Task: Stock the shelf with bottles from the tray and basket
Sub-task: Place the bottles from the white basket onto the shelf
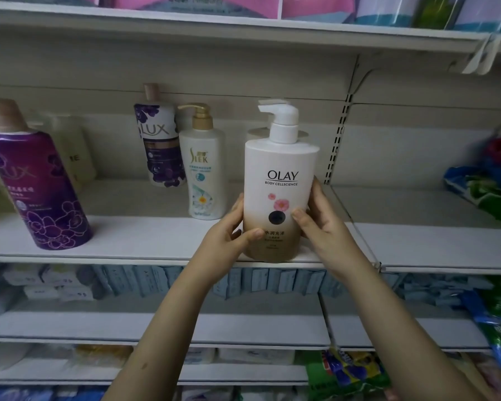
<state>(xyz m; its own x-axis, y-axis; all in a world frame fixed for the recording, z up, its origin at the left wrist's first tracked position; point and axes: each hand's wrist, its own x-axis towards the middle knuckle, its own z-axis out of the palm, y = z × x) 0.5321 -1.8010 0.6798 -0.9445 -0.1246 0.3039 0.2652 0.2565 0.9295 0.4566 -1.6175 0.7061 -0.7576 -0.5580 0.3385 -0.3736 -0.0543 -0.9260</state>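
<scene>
A white and gold Olay pump bottle (279,180) stands upright at the front edge of the white shelf (145,235). My left hand (229,241) grips its lower left side, thumb across the front. My right hand (321,224) holds its right side, thumb on the label. Further back on the same shelf stand a white Slek pump bottle (204,169) and a purple Lux bottle (161,146). A bigger purple Lux bottle (38,183) stands at the front left. No tray or basket is in view.
Pale bottles (70,151) stand behind the big Lux bottle. Colourful bags (486,186) lie on the shelf section to the right. Lower shelves hold blue packets (272,280) and green packs (347,371). A shelf board runs overhead.
</scene>
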